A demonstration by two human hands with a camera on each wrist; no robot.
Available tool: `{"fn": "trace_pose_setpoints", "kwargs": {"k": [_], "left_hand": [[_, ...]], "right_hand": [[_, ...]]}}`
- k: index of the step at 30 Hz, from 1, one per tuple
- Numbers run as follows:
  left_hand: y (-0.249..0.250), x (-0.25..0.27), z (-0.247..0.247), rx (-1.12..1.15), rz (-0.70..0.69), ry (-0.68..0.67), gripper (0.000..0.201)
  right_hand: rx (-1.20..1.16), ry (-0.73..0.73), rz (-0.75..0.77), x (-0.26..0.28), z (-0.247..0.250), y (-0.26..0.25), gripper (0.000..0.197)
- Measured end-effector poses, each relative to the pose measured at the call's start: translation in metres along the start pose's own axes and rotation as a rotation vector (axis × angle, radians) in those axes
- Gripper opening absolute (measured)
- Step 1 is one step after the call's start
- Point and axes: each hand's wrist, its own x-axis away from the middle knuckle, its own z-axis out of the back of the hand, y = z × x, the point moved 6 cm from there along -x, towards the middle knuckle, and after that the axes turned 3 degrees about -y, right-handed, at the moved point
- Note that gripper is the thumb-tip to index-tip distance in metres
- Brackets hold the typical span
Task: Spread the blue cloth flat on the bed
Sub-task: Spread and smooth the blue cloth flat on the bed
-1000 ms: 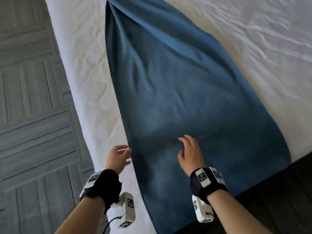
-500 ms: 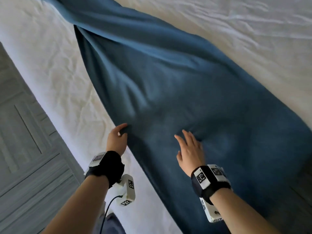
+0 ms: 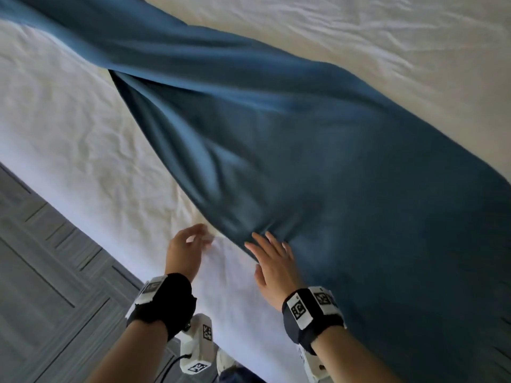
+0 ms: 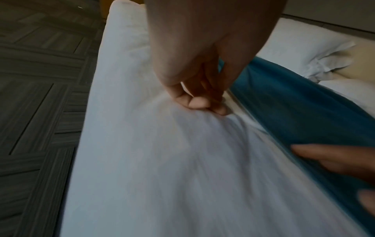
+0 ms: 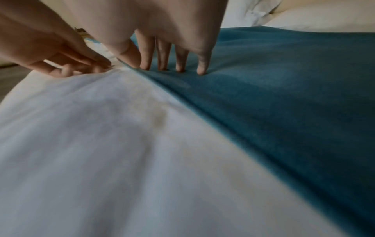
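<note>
The blue cloth (image 3: 304, 150) lies slanting across the white bed (image 3: 83, 150), from the top left to the right edge of the head view, with long folds in its near left part. My right hand (image 3: 265, 244) lies on the cloth's near left edge, its straight fingers (image 5: 180, 64) pressing the fabric down. Just left of that edge, my left hand (image 3: 199, 236) has its bent fingertips (image 4: 205, 105) on the white sheet beside the cloth (image 4: 294, 104) and holds nothing.
The bed's side edge runs diagonally at lower left, and grey patterned floor (image 3: 41, 286) lies beyond it. A white pillow (image 4: 316, 52) sits at the far end of the bed. Wrinkled white sheet (image 3: 387, 51) stretches beyond the cloth.
My left hand has come off the cloth's left edge onto the white sheet. My right hand now sits at that edge, and the cloth ahead of it has gathered into folds.
</note>
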Motion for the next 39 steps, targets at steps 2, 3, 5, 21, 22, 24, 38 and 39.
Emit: {"fn": "trace_pose_setpoints", "kwargs": {"k": [2,3,5,21,22,24,38,39], "left_hand": [[-0.002,-0.005,0.005,0.001,0.004,-0.035,0.022],[0.0,-0.009,0.006,0.006,-0.003,-0.042,0.022],[0.007,-0.021,0.008,0.03,-0.015,-0.029,0.024],[0.066,-0.137,0.032,0.238,0.217,0.053,0.017],[0.067,-0.142,0.037,0.246,0.223,0.047,0.019],[0.067,-0.153,0.047,0.248,0.229,0.009,0.02],[0.05,-0.169,0.113,0.137,0.263,-0.338,0.017],[0.054,-0.178,0.117,0.163,0.26,-0.334,0.014]], "right_hand": [[-0.011,0.06,-0.047,-0.004,0.014,0.01,0.052],[0.0,0.09,-0.104,-0.006,0.021,0.022,0.052],[0.024,0.145,-0.268,-0.008,0.039,0.055,0.054],[-0.013,0.155,-0.684,-0.088,0.105,0.128,0.059],[-0.012,0.158,-0.689,-0.098,0.104,0.118,0.06],[-0.011,0.171,-0.666,-0.12,0.099,0.094,0.06],[-0.085,0.147,-0.313,-0.218,0.03,-0.128,0.05],[-0.096,0.15,-0.299,-0.219,0.034,-0.126,0.048]]}}
